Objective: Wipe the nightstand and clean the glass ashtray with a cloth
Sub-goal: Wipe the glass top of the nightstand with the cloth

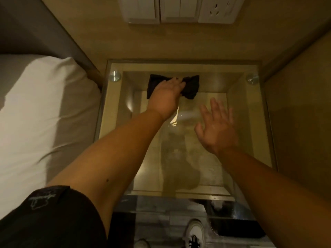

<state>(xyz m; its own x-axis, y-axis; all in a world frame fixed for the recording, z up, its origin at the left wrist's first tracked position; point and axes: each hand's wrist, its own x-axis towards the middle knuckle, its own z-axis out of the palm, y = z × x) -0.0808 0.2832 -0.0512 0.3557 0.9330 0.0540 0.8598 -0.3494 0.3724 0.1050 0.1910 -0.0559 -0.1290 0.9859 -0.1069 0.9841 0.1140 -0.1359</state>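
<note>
Beige walls close in a narrow gap between a bed on the left and a panel on the right, seen from above. Filling the gap is a nightstand with a clear glass top, fixed at its far corners by two round metal studs. Through the glass a lower shelf shows, with blurred reflections on the surface.

A black cloth lies crumpled on the glass near the far edge, left of centre. The left hand reaches forward and rests on the cloth, fingers curled over its middle, gripping it against the glass. The right hand is above the glass nearer the viewer, well apart from the cloth, palm down, fingers spread and straight, holding nothing. Whether it touches the glass cannot be told.

On the wall above sit white switches and a socket. At the bottom edge, a white shoe stands on a grey floor beside a dark bin. A black sleeve covers the left upper arm.
</note>
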